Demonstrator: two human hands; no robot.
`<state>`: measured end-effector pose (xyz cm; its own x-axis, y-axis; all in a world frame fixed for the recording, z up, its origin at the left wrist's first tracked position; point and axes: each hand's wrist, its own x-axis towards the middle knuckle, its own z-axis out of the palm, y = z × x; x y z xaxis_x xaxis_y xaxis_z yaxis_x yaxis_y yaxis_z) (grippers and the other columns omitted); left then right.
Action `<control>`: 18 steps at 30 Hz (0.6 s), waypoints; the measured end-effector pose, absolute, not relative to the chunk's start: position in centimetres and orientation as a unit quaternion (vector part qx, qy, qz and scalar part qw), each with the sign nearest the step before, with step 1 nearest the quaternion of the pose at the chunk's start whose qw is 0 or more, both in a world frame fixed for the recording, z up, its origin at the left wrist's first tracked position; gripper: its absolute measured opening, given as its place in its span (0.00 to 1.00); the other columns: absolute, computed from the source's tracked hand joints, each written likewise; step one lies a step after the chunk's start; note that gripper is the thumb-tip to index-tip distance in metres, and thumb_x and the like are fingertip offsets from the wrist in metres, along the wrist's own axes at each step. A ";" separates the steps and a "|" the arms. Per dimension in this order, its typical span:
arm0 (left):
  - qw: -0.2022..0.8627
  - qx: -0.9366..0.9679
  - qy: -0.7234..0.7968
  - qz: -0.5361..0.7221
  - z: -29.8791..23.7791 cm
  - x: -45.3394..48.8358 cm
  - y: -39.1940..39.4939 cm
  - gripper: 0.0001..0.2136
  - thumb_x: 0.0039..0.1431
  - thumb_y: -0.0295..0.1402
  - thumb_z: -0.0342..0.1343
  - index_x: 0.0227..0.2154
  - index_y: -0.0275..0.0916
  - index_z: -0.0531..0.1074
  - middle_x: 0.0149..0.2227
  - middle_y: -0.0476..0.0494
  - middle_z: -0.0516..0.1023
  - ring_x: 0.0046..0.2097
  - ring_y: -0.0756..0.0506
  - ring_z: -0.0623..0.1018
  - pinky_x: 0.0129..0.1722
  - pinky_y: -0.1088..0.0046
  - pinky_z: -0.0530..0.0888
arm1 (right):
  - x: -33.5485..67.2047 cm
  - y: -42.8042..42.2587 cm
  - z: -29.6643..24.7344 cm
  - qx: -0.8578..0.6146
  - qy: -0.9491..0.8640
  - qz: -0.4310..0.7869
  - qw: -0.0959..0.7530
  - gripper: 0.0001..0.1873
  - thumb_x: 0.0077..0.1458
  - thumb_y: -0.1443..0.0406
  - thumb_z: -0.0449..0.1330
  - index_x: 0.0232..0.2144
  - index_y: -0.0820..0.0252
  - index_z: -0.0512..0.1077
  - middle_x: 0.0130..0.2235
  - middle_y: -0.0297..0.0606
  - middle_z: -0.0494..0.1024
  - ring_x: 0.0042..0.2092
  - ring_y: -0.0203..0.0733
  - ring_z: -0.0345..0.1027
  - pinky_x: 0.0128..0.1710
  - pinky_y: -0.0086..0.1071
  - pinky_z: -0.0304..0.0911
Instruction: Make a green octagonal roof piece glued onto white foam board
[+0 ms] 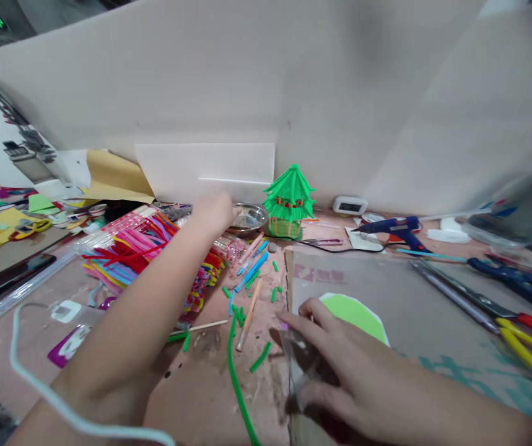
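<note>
Head view | metal bowl (249,217) by the back wall, contents unclear; coloured straws (145,248) lie in clear packs | left hand (214,210) stretched forward over the straws, at the bowl's rim, blurred, grip cannot be told | right hand (340,371) flat, fingers spread and unclenched, resting on clear plastic piece (298,365) on cardboard sheet (409,291), beside green paper disc (356,313)

The pink tabletop (191,396) is stained and crowded. A brown cardboard sheet (386,279) lies flat on its right part. On the left is a heap of coloured straws (145,248). Behind the heap stands a metal bowl (249,218), just beside a small green straw house (288,201). Short green straw pieces (260,358) are scattered in the middle, and a blue glue gun (393,228) lies at the back.
</note>
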<state>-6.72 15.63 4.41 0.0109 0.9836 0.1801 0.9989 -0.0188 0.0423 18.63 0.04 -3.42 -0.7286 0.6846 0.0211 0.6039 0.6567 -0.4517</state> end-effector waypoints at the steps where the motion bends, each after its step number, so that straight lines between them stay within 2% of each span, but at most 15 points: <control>1: 0.035 -0.704 -0.704 -0.088 4.5 -6.0 16.6 0.18 0.63 0.38 0.52 0.47 0.29 0.77 0.49 0.24 0.80 0.54 0.28 0.77 0.51 0.56 0.71 | 19.0 0.5 -3.1 -0.360 -0.905 0.201 0.108 0.33 0.60 0.67 0.58 0.65 0.53 0.55 0.49 0.43 0.68 0.46 0.46 0.69 0.44 0.38 0.70; 4: -0.015 -0.732 -0.671 -0.122 4.5 -4.2 16.8 0.19 0.67 0.41 0.47 0.49 0.35 0.77 0.50 0.32 0.81 0.53 0.36 0.79 0.50 0.64 0.73 | 20.1 3.1 -2.6 -0.383 -0.902 0.082 0.180 0.37 0.62 0.71 0.50 0.70 0.55 0.43 0.50 0.47 0.67 0.46 0.48 0.69 0.46 0.42 0.71; 5: -0.050 -0.754 -0.642 -0.126 4.5 -3.6 16.1 0.20 0.68 0.44 0.45 0.48 0.38 0.77 0.48 0.37 0.82 0.49 0.39 0.80 0.47 0.67 0.74 | 20.2 4.2 -2.5 -0.395 -0.893 0.014 0.214 0.38 0.62 0.73 0.50 0.70 0.57 0.43 0.50 0.49 0.67 0.47 0.50 0.68 0.46 0.45 0.71; 7: -0.158 -0.806 -0.558 -0.120 4.6 -2.3 13.9 0.23 0.67 0.51 0.43 0.44 0.43 0.78 0.42 0.45 0.84 0.40 0.45 0.83 0.39 0.73 0.76 | 19.9 6.4 -2.1 -0.398 -0.884 -0.098 0.224 0.41 0.59 0.74 0.52 0.71 0.63 0.41 0.52 0.54 0.67 0.53 0.58 0.64 0.50 0.53 0.68; 8: -0.257 -0.830 -0.480 -0.124 4.6 -1.7 12.9 0.21 0.65 0.51 0.47 0.47 0.42 0.76 0.42 0.45 0.84 0.38 0.45 0.83 0.37 0.73 0.76 | 19.5 7.3 -1.7 -0.391 -0.881 -0.131 0.234 0.42 0.59 0.75 0.52 0.71 0.66 0.39 0.52 0.56 0.66 0.54 0.60 0.63 0.51 0.55 0.67; 10: -0.359 -0.833 -0.391 -0.158 4.6 -1.1 11.5 0.19 0.60 0.45 0.56 0.50 0.41 0.74 0.40 0.44 0.83 0.36 0.45 0.82 0.35 0.73 0.77 | 18.5 8.5 -0.7 -0.374 -0.880 -0.143 0.256 0.43 0.60 0.75 0.51 0.71 0.66 0.36 0.50 0.55 0.67 0.52 0.58 0.64 0.49 0.53 0.68; 12: -0.347 -0.812 -0.424 -0.200 4.8 -1.6 11.5 0.18 0.59 0.37 0.57 0.51 0.39 0.73 0.36 0.45 0.82 0.33 0.45 0.82 0.32 0.73 0.77 | 17.9 8.7 0.4 -0.368 -0.880 -0.132 0.271 0.42 0.61 0.73 0.52 0.71 0.64 0.36 0.52 0.55 0.66 0.53 0.59 0.64 0.51 0.55 0.67; 15: -0.204 -0.732 -0.619 -0.197 5.3 -4.4 14.3 0.18 0.62 0.32 0.54 0.55 0.42 0.70 0.36 0.46 0.81 0.33 0.47 0.81 0.31 0.74 0.75 | 18.8 7.5 1.4 -0.374 -0.883 -0.096 0.267 0.40 0.61 0.68 0.56 0.70 0.59 0.43 0.60 0.56 0.61 0.61 0.62 0.58 0.58 0.59 0.60; 18: -0.161 -0.689 -0.687 -0.166 5.0 -7.2 18.2 0.16 0.61 0.26 0.55 0.52 0.30 0.72 0.39 0.37 0.81 0.36 0.42 0.81 0.34 0.69 0.76 | 21.4 5.2 1.0 -0.393 -0.887 -0.044 0.237 0.36 0.62 0.67 0.57 0.68 0.58 0.50 0.63 0.54 0.60 0.64 0.58 0.58 0.61 0.55 0.60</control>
<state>-7.23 18.22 5.04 0.0001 1.0000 0.0077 0.8929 -0.0035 0.4503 21.36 5.24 0.98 -0.5780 0.6770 0.4555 0.7188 0.6867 -0.1086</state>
